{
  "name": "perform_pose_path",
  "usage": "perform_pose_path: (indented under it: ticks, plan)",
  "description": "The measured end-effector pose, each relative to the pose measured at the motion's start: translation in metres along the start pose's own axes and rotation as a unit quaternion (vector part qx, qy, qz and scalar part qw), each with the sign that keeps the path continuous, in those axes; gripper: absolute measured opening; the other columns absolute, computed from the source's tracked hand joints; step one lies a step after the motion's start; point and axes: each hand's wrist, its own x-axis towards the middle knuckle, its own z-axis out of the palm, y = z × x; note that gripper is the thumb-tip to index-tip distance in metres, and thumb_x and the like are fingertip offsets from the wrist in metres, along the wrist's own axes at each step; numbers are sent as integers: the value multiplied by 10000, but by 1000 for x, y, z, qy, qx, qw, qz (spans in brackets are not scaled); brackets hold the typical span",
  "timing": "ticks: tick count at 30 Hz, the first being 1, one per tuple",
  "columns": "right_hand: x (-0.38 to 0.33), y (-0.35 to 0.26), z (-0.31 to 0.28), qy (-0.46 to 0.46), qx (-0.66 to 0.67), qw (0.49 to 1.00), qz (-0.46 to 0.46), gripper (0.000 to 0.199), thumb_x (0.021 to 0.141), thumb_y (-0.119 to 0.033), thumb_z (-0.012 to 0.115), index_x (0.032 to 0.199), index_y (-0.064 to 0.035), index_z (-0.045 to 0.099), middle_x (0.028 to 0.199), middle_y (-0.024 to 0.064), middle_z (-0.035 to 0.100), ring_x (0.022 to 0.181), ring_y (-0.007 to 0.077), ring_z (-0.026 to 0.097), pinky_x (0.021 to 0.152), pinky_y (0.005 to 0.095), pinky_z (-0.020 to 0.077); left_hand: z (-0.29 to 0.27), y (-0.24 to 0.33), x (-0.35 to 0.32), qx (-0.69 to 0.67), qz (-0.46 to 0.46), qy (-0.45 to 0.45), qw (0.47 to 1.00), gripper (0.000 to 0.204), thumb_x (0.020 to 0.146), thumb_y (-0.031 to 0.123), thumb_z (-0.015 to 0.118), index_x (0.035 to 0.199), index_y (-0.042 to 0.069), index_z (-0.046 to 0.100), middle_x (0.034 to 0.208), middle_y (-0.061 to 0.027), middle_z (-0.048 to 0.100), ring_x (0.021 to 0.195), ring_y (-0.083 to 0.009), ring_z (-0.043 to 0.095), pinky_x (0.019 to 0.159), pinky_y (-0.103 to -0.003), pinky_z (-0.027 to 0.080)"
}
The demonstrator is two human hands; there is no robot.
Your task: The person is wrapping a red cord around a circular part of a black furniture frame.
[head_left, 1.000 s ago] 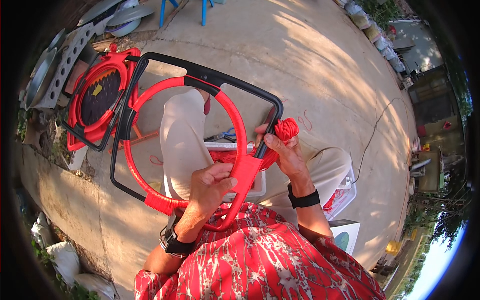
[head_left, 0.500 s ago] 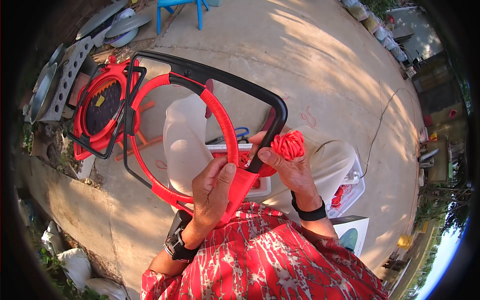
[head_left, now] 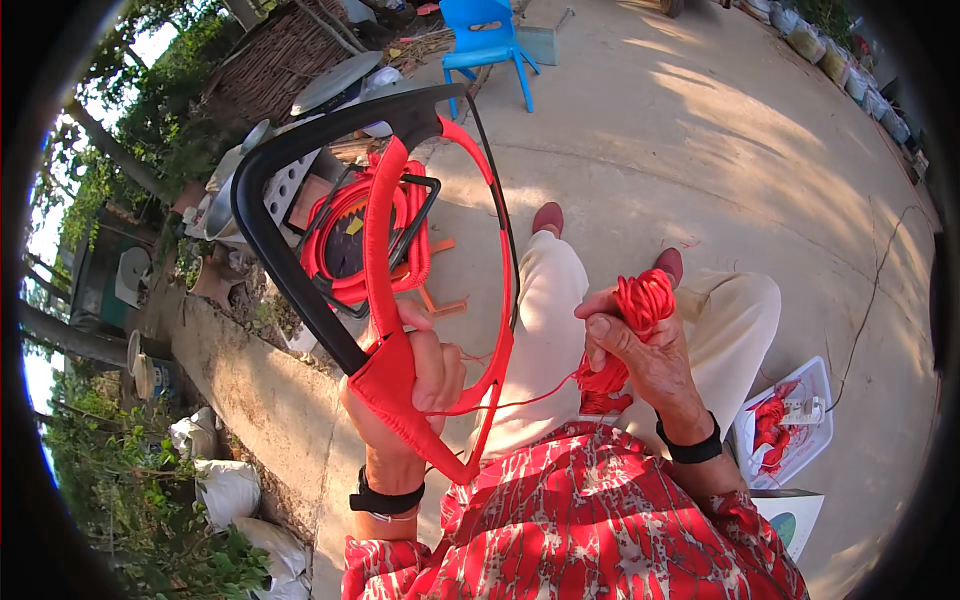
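My left hand grips the red-covered lower corner of a black frame. The frame is tilted up on my left, and a red-wrapped ring is joined to it. In front of my lap, my right hand is closed on a bundle of red cord. One thin strand runs from the right hand's side across to the frame near my left fingers. More red cord shows just below the right hand; whether it belongs to the same bundle I cannot tell.
A similar red and black frame stands beyond the held one, over a low orange-red stool. At right, a white bin contains red cord and a power strip. A blue chair is ahead; white sacks lie at left.
The frame has swung leftward and turned, its black bar now on the left. My right hand has come away from the bar with the cord bundle, and a strand now stretches between them.
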Motion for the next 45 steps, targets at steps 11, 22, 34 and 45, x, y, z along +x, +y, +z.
perform_pose_path:
  ticks: [11, 22, 34, 45]
  plan:
    - [17, -39, 58, -142, -16, 986, -82, 198, 895, -159, 678, 1011, 1, 661, 742, -5, 603, 624, 34, 528, 542, 201, 424, -5, 19, -13, -57, -7, -113, 992, 347, 1004, 389, 369, 1057, 48, 395, 476, -9, 384, 357, -133, 364, 359, -257, 277]
    - [31, -59, 69, -225, 62, 970, -74, 271, 893, -241, 682, 1031, -17, 621, 783, 20, 650, 685, 70, 605, 566, 228, 453, -3, -9, -16, -211, -130, -270, 930, 374, 978, 394, 370, 990, 25, 432, 439, -30, 391, 313, -157, 355, 326, -282, 251]
    - [44, 12, 69, -155, 140, 975, 68, 221, 871, -222, 696, 927, -33, 596, 605, -24, 484, 486, 63, 431, 448, 226, 363, -32, -36, -35, -137, -173, -84, 972, 365, 946, 272, 363, 1062, -63, 449, 460, -63, 384, 342, -149, 309, 346, -276, 256]
    - [52, 31, 65, -145, 129, 975, 108, 245, 874, -253, 698, 862, -27, 604, 580, -24, 461, 489, 66, 420, 442, 244, 389, -36, -43, -34, -208, -194, -56, 957, 350, 967, 274, 343, 1041, -42, 475, 478, -66, 398, 364, -158, 330, 367, -278, 274]
